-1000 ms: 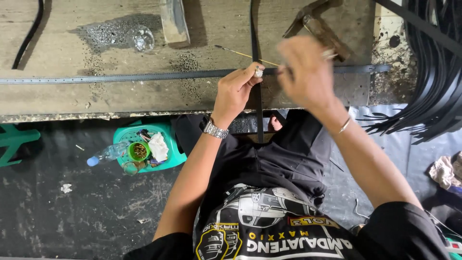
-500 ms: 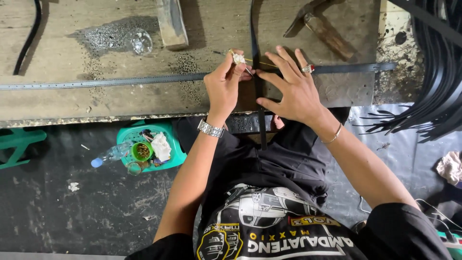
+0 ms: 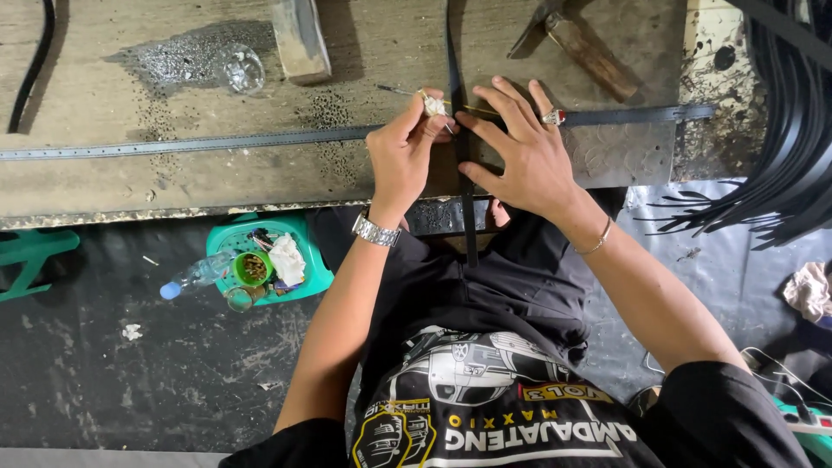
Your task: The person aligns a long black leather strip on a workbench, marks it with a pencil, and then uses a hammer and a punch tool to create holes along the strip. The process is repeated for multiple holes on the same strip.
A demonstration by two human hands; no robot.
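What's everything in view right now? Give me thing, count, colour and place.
black strap: 1, black, runs from the bench top over its near edge
punched strip: 1, grey, lengthwise on bench
thin stick: 1, yellowish, under left fingers
hammer: 1, rusty brown, far right of bench
glass: 1, clear, far left
strap bundle: many, black, right edge
green tray: 1, floor
bottle: 1, clear, by tray
left hand: pinches a small white piece
right hand: flat on the strap

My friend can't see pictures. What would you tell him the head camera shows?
A seated person's right hand presses a narrow black strap flat on a worn wooden workbench, while the left hand pinches a small whitish piece beside it. A hammer lies above; a green tray sits on the floor.
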